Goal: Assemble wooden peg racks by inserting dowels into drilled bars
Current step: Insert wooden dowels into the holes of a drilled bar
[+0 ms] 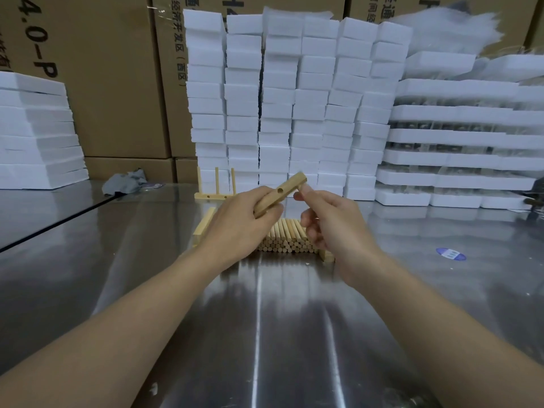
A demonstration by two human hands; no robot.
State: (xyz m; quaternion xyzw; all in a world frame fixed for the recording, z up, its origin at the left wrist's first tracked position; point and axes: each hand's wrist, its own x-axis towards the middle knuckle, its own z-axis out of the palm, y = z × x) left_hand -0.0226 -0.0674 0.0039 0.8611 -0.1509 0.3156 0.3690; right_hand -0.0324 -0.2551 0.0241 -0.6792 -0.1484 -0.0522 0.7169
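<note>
My left hand (235, 222) grips a drilled wooden bar (287, 191) by its lower end; the bar tilts up to the right, with one hole facing me. My right hand (332, 225) has curled fingers, and its thumb and forefinger pinch at the bar's upper end. Whether a dowel is in that hand is hidden. Below both hands a pile of loose dowels (287, 237) lies on the steel table (265, 319). A finished rack (216, 187) with three upright pegs stands behind the pile.
More bars lie left (203, 225) and right (326, 256) of the dowel pile. Stacks of white foam blocks (294, 98) and cardboard boxes (112, 83) wall off the back. A grey rag (126, 181) lies at the back left, a blue sticker (450, 254) at the right.
</note>
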